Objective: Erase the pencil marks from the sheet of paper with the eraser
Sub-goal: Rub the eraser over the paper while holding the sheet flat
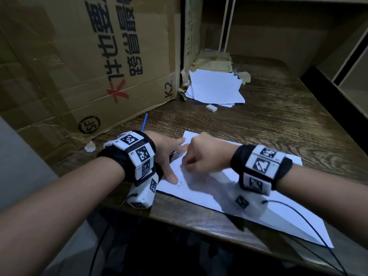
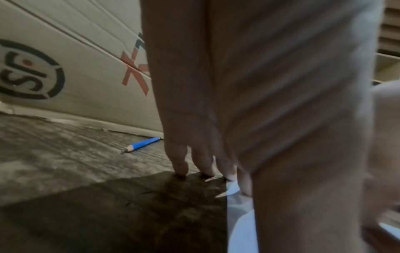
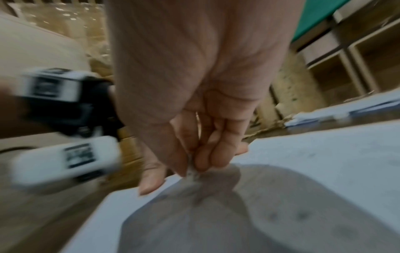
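A white sheet of paper point(image 1: 199, 188) lies slantwise on the dark wooden desk point(image 1: 278, 116), with faint pencil marks point(image 1: 180, 183) near its left edge. My left hand point(image 1: 167, 154) lies flat with straight fingers point(image 2: 180, 164); they press on the desk and the paper's left edge point(image 2: 240, 222). My right hand point(image 1: 201, 154) is curled just right of it, over the sheet point(image 3: 324, 154). In the right wrist view its thumb and fingers point(image 3: 194, 160) pinch a small white eraser point(image 3: 191, 171) whose tip touches the paper. The head view hides that eraser.
A blue pencil point(image 1: 145, 121) point(image 2: 141, 144) lies by a large cardboard box point(image 1: 79, 66) at the left. A second white eraser point(image 1: 211, 108) sits in front of a stack of white sheets point(image 1: 216, 86) at the back. Shelves point(image 1: 348, 66) stand at the right. A black cable point(image 1: 310, 222) crosses the paper.
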